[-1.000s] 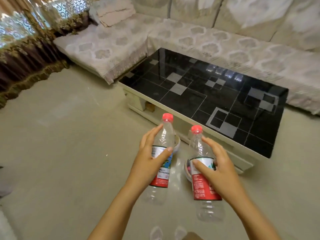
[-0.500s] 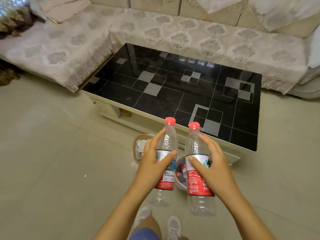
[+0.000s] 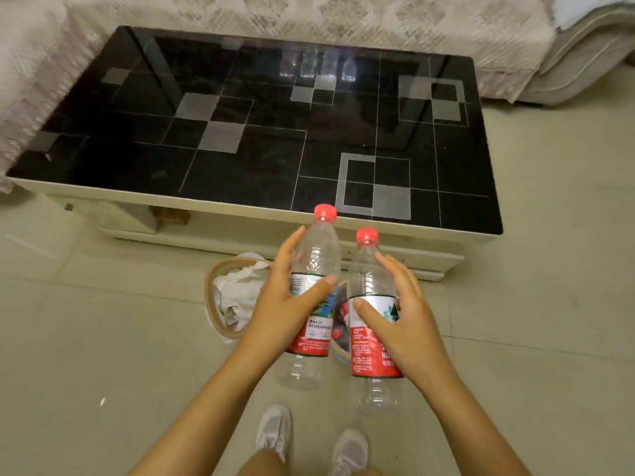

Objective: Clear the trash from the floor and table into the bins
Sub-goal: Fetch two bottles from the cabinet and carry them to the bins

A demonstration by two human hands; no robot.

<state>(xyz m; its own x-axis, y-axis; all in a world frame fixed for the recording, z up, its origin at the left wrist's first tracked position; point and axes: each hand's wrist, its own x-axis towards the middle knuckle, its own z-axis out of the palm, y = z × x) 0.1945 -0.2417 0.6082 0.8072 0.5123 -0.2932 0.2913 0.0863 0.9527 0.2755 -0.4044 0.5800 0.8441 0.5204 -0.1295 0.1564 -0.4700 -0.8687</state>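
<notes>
My left hand (image 3: 280,304) grips an empty clear plastic bottle (image 3: 318,266) with a red cap and red label, held upright. My right hand (image 3: 400,317) grips a second, matching bottle (image 3: 369,338) beside it. Both bottles hang above two small round bins on the floor in front of the table. The left bin (image 3: 210,304) has a tan rim and holds crumpled white paper. The right bin (image 3: 341,324) is mostly hidden behind the bottles and my hands; red-capped bottles show inside it.
A low coffee table (image 3: 240,152) with a black glass top and cream frame stands just beyond the bins. A sofa (image 3: 343,18) with a lace cover wraps around behind it. My two feet in pale shoes (image 3: 275,431) stand on the beige tiled floor.
The view has swung right and come closer to the table. Both hands kept hold of their bottles, which now hang over the two bins, and the left bin's paper shows fully.
</notes>
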